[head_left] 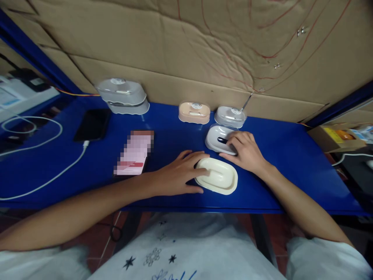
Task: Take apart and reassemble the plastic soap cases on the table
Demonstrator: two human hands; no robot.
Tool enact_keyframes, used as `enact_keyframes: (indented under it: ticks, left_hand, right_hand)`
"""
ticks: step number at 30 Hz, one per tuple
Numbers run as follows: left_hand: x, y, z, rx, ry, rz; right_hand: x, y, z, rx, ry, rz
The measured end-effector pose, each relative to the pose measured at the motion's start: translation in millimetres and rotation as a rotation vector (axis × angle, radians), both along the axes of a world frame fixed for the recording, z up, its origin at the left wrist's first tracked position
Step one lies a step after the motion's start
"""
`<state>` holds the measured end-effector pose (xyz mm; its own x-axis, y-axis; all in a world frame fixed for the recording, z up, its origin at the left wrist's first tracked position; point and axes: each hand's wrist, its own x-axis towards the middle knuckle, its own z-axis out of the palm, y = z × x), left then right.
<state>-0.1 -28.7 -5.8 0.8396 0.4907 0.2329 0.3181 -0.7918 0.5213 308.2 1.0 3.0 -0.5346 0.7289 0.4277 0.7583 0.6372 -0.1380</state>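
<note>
My left hand (186, 173) reaches over the left end of a cream oval soap dish (223, 181), its fingers spread and at least one lying over the rim. The dish rests near the table's front edge. Just behind it is a pale grey-white oval dish part (214, 134) with a dark slot in its middle. My right hand (247, 149) has its fingers curled over the right end of that part, with the thumb along its front side. The fingertips are partly hidden near the slot.
Along the cardboard back wall (131, 42) stand a peach soap box (194, 116), a grey soap box (229, 118) and stacked grey boxes (124, 93). A lit phone (135, 149) and a dark phone (92, 124) on a white cable (58, 173) lie left on the blue table (169, 136).
</note>
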Motion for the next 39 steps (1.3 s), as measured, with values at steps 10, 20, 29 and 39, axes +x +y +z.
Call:
enact_keyframes:
  ticks: [10, 20, 29, 39]
  left_hand:
    - [-1, 21, 14.6, -1.201, -0.488, 0.122]
    - [0, 8, -3.2, -0.187, -0.325, 0.335]
    - [-2, 8, -4.2, -0.218, 0.052, 0.288]
    - [-1, 9, -2.0, -0.098, 0.099, 0.292]
  right_hand:
    - [0, 3, 17.4, -0.735, 1.121, -0.268]
    - [-15, -22, 7.4, -0.207, 0.247, 0.133]
    - [-12, -5, -17.1, -0.225, 0.155, 0.333]
    - [20, 22, -11.1, -0.224, -0.010, 0.024]
